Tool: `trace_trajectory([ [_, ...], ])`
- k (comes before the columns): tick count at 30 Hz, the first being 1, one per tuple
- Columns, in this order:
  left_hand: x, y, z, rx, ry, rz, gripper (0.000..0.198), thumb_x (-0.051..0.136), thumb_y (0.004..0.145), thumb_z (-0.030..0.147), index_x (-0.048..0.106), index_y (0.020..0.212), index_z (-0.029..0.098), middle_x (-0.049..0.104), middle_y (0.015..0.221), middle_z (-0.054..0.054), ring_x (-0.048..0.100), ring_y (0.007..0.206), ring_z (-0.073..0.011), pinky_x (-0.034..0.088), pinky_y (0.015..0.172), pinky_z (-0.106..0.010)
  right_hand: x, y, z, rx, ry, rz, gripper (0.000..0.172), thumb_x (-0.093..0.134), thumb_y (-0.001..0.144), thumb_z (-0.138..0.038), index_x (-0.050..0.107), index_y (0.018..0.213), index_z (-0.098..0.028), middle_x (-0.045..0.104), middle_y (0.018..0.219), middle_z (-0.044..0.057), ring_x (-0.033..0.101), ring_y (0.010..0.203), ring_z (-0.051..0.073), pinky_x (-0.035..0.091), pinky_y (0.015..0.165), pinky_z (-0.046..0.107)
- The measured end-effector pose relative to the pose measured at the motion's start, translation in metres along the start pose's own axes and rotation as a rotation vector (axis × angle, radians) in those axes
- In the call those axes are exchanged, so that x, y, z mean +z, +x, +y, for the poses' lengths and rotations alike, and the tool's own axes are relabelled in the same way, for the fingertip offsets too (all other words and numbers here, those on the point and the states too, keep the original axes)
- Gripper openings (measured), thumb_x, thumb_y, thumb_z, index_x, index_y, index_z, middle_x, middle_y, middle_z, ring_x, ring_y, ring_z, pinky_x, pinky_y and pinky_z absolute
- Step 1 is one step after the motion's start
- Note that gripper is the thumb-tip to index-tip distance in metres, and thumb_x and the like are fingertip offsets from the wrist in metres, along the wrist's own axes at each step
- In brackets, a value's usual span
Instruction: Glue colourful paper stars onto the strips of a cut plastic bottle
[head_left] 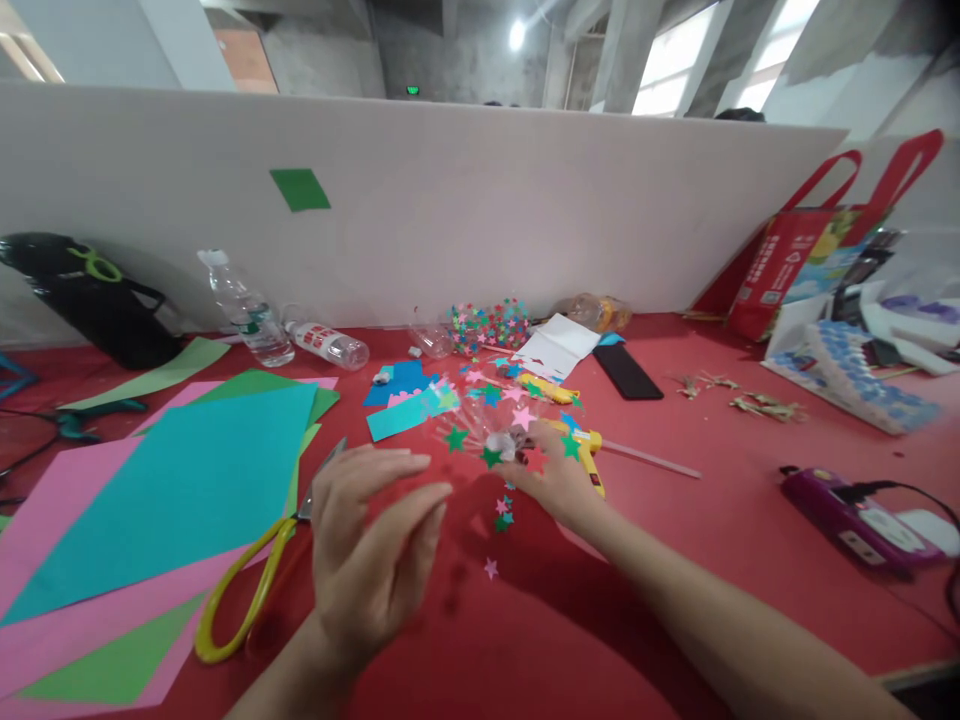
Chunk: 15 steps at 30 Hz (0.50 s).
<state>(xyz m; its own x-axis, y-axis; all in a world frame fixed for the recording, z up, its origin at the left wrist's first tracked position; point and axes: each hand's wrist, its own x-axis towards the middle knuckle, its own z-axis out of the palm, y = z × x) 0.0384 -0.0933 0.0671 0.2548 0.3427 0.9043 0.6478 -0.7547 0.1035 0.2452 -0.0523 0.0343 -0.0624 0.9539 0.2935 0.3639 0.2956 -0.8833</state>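
My left hand [375, 545] is raised above the red table, its fingers curved and apart with nothing between them. My right hand [555, 475] grips a clear plastic piece [501, 445] whose thin strips fan outward and carry green, pink, red and blue paper stars. Its lower side is partly hidden by the fingers. Below it, several small stars and a pink star [491, 569] are visible. A yellow glue gun [592, 462] lies just behind my right hand. Yellow-handled scissors [259, 575] rest to the left of my left hand, partly on coloured paper.
Large coloured sheets [202, 490] cover the left side. Plastic bottles [255, 325], a star-covered bottle [489, 325] and a black phone [628, 371] lie toward the white partition [480, 200]. A purple power strip [862, 520] and a red bag [787, 255] are at right.
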Motion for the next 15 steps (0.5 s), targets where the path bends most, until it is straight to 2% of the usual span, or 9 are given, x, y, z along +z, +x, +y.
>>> trace_trajectory([
  [3, -0.001, 0.001, 0.007, 0.11, 0.031, -0.039, 0.03, 0.064, 0.078, 0.008, 0.066, 0.105, 0.021, 0.061, 0.1, -0.009, 0.056, 0.092, -0.0238, 0.045, 0.086, -0.044, 0.004, -0.002, 0.001, 0.047, 0.073, -0.047, 0.022, 0.069, 0.071, -0.035, 0.05, 0.074, -0.022, 0.052, 0.065, -0.004, 0.046, 0.058, 0.013, 0.038, 0.052, 0.024],
  [7, -0.001, 0.002, 0.007, 0.024, -0.085, 0.033, 0.015, 0.056, 0.084, 0.009, 0.062, 0.094, 0.019, 0.06, 0.083, -0.006, 0.056, 0.079, -0.0196, 0.044, 0.074, -0.038, 0.009, -0.005, 0.007, 0.08, 0.112, -0.089, 0.026, 0.069, 0.073, -0.036, 0.048, 0.075, -0.022, 0.049, 0.065, -0.005, 0.046, 0.059, 0.012, 0.038, 0.054, 0.024],
  [9, -0.001, 0.001, 0.004, -0.087, -0.179, 0.016, 0.012, 0.049, 0.088, 0.011, 0.057, 0.084, 0.019, 0.057, 0.074, -0.003, 0.054, 0.072, -0.0173, 0.042, 0.069, -0.034, 0.008, -0.005, 0.007, 0.123, 0.08, -0.102, 0.027, 0.07, 0.072, -0.038, 0.049, 0.076, -0.022, 0.049, 0.065, -0.005, 0.046, 0.059, 0.013, 0.038, 0.055, 0.025],
  [12, 0.003, -0.002, -0.004, -0.34, -0.259, -0.078, 0.024, 0.043, 0.092, 0.015, 0.048, 0.07, 0.02, 0.049, 0.064, 0.001, 0.047, 0.06, -0.0135, 0.039, 0.059, -0.029, 0.006, -0.003, 0.004, 0.189, 0.122, -0.107, 0.029, 0.071, 0.071, -0.041, 0.054, 0.081, -0.02, 0.055, 0.069, -0.002, 0.05, 0.062, 0.014, 0.038, 0.057, 0.026],
  [15, 0.015, -0.007, -0.017, -0.592, -0.241, -0.126, 0.032, 0.052, 0.09, 0.023, 0.044, 0.059, 0.021, 0.043, 0.055, 0.004, 0.042, 0.053, -0.0116, 0.037, 0.054, -0.027, 0.004, -0.001, 0.002, 0.178, 0.223, -0.135, 0.027, 0.069, 0.071, -0.042, 0.06, 0.082, -0.019, 0.059, 0.072, -0.001, 0.052, 0.063, 0.014, 0.04, 0.058, 0.026],
])
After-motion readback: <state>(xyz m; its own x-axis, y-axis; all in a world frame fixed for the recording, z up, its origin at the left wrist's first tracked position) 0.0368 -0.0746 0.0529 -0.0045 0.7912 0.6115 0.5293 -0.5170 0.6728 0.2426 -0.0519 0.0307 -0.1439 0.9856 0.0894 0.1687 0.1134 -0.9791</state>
